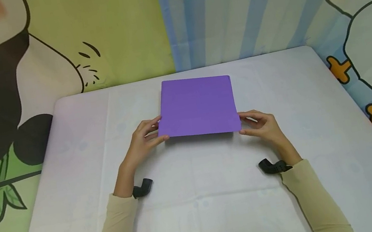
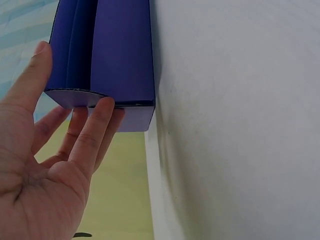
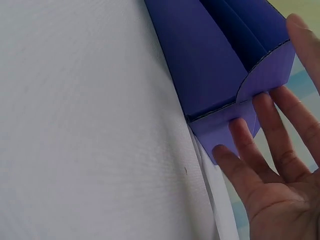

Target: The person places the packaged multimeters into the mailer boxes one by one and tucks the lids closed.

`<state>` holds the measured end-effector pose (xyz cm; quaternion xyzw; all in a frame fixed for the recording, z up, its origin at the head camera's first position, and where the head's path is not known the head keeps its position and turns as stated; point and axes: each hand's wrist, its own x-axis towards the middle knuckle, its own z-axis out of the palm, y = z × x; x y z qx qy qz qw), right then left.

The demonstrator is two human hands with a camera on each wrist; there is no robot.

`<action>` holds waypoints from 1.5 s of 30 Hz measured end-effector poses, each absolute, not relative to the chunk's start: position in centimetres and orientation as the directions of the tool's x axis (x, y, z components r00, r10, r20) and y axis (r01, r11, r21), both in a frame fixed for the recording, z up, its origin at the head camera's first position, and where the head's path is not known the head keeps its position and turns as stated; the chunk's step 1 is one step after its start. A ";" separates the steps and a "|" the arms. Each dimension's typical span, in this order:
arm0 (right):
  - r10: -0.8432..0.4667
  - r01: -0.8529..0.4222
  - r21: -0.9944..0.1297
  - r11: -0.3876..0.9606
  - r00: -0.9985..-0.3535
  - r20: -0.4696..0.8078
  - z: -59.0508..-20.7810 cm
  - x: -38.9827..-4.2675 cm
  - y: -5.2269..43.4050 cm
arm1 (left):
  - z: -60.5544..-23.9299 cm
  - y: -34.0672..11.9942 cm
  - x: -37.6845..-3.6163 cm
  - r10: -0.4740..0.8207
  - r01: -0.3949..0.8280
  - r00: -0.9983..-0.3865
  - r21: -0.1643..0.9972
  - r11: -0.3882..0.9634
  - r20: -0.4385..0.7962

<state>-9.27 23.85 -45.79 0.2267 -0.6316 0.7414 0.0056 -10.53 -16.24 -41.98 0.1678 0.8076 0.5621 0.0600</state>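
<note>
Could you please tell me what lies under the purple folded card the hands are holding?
Under the purple card only the white table shows. Its near edge is lifted by the left hand and right hand, casting a shadow. Whatever is under its far part is covered.

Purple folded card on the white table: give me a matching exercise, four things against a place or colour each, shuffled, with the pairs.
Things:
1. purple folded card
2. left hand
3. right hand
4. table

Places or colours:
A. covered in white cloth
B. at the card's near right corner
C. lies in the middle of the table, near edge raised
D. at the card's near left corner

Pairs: 1-C, 2-D, 3-B, 4-A
</note>
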 end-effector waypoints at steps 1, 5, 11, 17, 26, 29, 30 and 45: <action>-0.277 -0.297 -0.935 -0.194 -0.898 0.342 -45.8 -9.2 23.9 | -42.0 -16.2 -10.5 0.337 0.202 -0.937 0.928 0.313 0.090; -0.274 -0.304 -0.935 -0.182 -0.898 0.345 -45.7 -9.1 23.9 | -41.8 -16.1 -10.6 0.336 0.190 -0.939 0.931 0.312 0.079; -0.266 -0.308 -0.934 -0.184 -0.899 0.348 -45.9 -9.2 23.9 | -40.6 -15.7 -10.3 0.339 0.175 -0.939 0.931 0.319 0.061; -0.273 -0.312 -0.934 -0.174 -0.896 0.350 -45.9 -9.2 23.8 | -39.4 -15.4 -9.8 0.341 0.167 -0.939 0.925 0.341 0.044; -0.275 -0.293 -0.939 -0.182 -0.901 0.334 -45.8 -9.2 23.7 | -41.9 -16.3 -10.7 0.332 0.185 -0.940 0.932 0.312 0.076; -0.271 -0.290 -0.936 -0.197 -0.902 0.337 -45.7 -9.2 23.7 | -42.1 -16.4 -10.7 0.335 0.206 -0.937 0.928 0.312 0.096; -0.270 -0.290 -0.936 -0.202 -0.902 0.338 -45.7 -9.1 23.6 | -42.1 -16.4 -10.7 0.335 0.211 -0.937 0.926 0.313 0.101; -0.256 -0.335 -0.923 -0.189 -0.891 0.376 -45.7 -9.3 23.5 | -42.3 -16.5 -10.8 0.347 0.239 -0.930 0.913 0.331 0.118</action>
